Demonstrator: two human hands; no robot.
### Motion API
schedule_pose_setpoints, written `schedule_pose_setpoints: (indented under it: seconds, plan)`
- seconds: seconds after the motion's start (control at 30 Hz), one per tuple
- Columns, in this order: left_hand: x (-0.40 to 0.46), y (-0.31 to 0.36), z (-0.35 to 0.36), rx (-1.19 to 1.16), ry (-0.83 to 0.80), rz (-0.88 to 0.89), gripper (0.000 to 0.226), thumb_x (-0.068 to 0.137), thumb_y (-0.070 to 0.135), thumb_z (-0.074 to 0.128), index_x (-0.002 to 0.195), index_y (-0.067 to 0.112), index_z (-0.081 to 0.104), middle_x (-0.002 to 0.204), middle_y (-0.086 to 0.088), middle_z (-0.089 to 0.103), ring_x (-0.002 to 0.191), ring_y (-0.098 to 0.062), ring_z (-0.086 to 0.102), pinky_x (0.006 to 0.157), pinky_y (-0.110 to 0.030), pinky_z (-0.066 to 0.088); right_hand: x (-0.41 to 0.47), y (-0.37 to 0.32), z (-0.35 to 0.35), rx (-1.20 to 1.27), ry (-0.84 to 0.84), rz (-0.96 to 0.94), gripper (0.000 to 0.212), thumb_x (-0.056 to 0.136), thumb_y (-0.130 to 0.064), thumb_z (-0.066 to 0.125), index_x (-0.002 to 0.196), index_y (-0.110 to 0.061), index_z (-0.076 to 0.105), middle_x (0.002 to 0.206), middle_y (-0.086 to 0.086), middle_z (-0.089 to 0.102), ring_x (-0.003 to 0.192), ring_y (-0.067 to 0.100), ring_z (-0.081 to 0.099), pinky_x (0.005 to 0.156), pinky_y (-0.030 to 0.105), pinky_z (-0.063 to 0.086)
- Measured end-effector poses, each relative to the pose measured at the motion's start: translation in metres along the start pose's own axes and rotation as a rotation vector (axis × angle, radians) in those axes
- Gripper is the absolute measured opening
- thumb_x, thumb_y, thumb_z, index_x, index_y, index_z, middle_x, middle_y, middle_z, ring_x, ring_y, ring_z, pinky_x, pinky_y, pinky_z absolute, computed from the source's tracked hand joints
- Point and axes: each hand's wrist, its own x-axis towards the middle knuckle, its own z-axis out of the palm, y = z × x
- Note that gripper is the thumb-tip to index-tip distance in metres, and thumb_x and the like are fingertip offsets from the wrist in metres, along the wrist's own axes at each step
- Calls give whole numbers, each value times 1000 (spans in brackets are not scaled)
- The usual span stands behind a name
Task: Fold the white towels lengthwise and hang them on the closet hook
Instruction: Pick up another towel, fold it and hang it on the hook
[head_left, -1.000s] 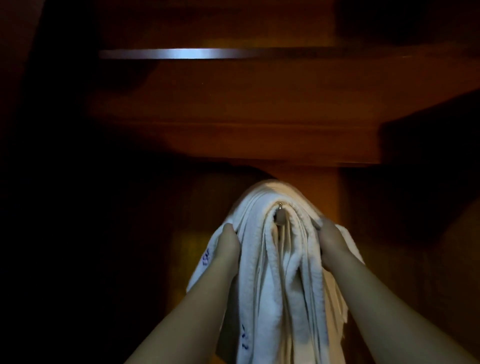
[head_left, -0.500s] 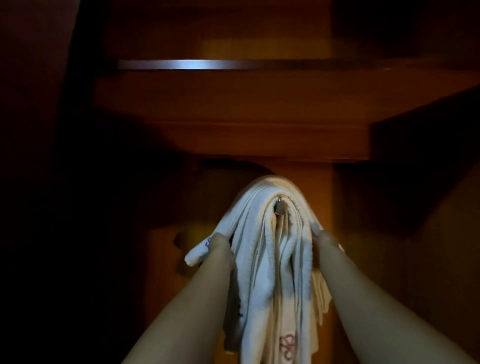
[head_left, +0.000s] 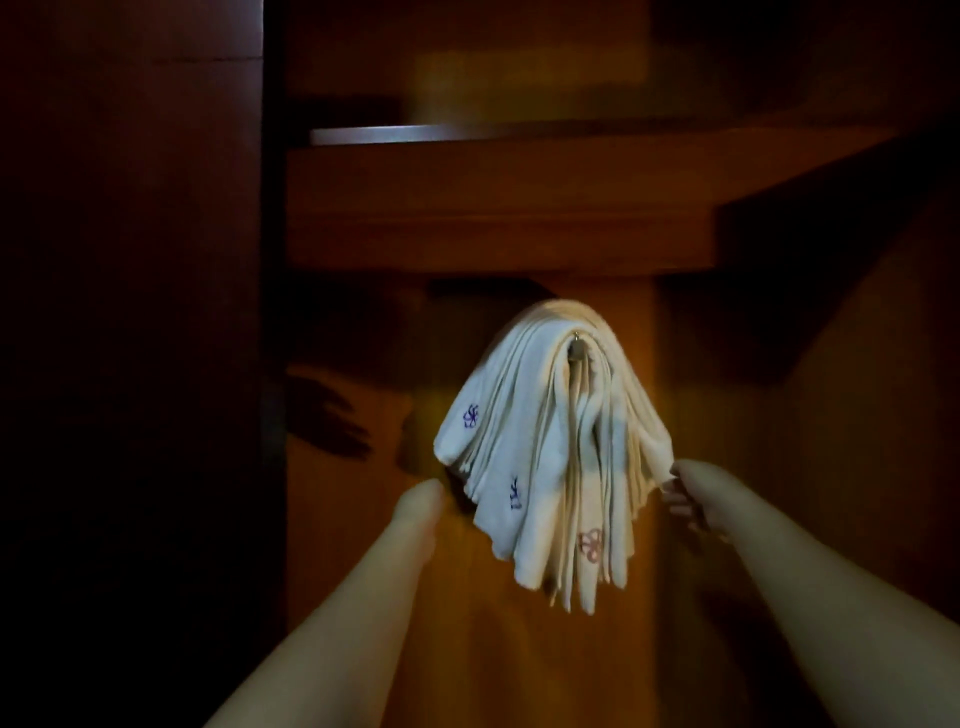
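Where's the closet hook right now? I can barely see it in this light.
In the head view the closet hook sits just right of centre, under the wooden shelf, nearly buried at the top of the draped white towels, which hang down both sides of it.

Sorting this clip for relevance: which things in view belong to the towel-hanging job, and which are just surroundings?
Job:
- white towels, draped over the hook
- closet hook
- left hand, beside the towels
- right hand, at their right edge

Surroundings:
- wooden shelf
- dark closet door

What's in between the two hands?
The bundle of white towels, draped over the hook, hangs between the left hand and right hand in the head view.
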Motion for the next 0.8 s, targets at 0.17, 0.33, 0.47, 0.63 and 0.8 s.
schedule_pose_setpoints:
  seconds: [0.17,0.33,0.47,0.63,0.8]
  plan:
    - [-40,-28,-38,458,-106,168,45,102,25,48,144,7,47,138,-15,55,116,-29,56,84,-29,36,-88,27,-9,-288,-27,-151,26,98,-21,48,80,-12,64,76,6,61,63,17,52,62,29,38]
    - [-101,-65,-49,729,-246,278,35,101,31,50,133,19,58,107,-7,69,60,-11,53,58,-24,39,-169,75,-15,-555,-124,-303,28,103,-29,47,103,-15,71,101,1,67,92,14,63,78,29,49]
    - [-153,-109,-43,789,-397,313,30,98,29,54,128,23,61,90,9,63,59,-4,52,54,-22,41,-221,140,-38,-650,-145,-311,25,104,-39,46,113,-28,67,107,-8,64,91,2,58,72,23,44]
    - [-205,-181,-22,899,-667,326,48,99,34,57,144,22,49,142,-2,55,113,-11,58,88,-25,41,-274,233,-88,-734,-163,-237,31,103,-43,46,127,-32,62,112,-16,58,95,3,55,71,17,38]
    - [-268,-262,23,964,-865,298,50,100,42,53,146,25,44,148,1,48,120,-9,52,82,-16,36,-315,345,-155,-773,-100,-92,31,101,-42,49,126,-30,64,114,-15,57,107,7,54,90,28,40]
